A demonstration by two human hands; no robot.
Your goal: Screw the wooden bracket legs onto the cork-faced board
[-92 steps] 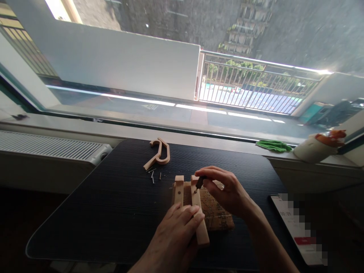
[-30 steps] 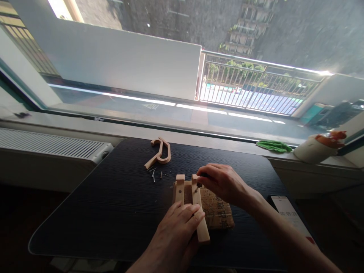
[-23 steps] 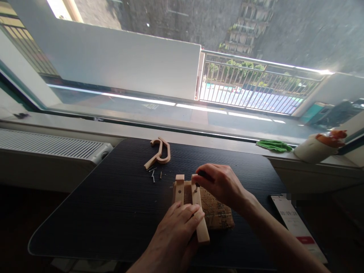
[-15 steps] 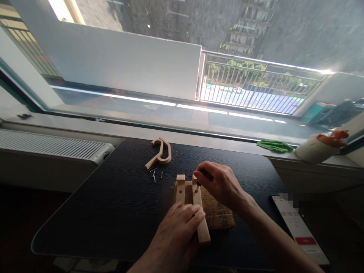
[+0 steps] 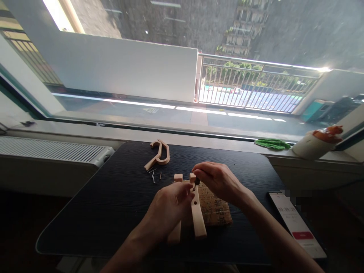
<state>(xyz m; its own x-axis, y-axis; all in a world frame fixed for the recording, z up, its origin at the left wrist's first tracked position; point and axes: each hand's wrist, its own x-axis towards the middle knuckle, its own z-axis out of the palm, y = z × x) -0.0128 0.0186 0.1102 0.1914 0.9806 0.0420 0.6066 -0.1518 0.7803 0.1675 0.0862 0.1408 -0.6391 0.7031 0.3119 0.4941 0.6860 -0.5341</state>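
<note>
Head view: two pale wooden bars lie side by side over a piece of cardboard, near the middle of the worktop's near edge. The right bar (image 5: 199, 222) is smooth, with a raised square block at its far end. The left hand (image 5: 170, 201) has lifted off it and moved up beside the driver (image 5: 197, 181), uncovering a round, dark hole; the bar seems less firmly pinned. Whether those fingers grip anything, I cannot tell. The right hand (image 5: 220, 178) is clenched around the driver, tip down on the bar. The left bar (image 5: 174, 233) is mostly covered. The cardboard (image 5: 214, 206) is brown, printed and pitted. Towards the black, fine-grained worktop's (image 5: 99, 201) far-left corner lie thin metal screws (image 5: 153, 177) and curved wooden hooks (image 5: 163, 156).
</note>
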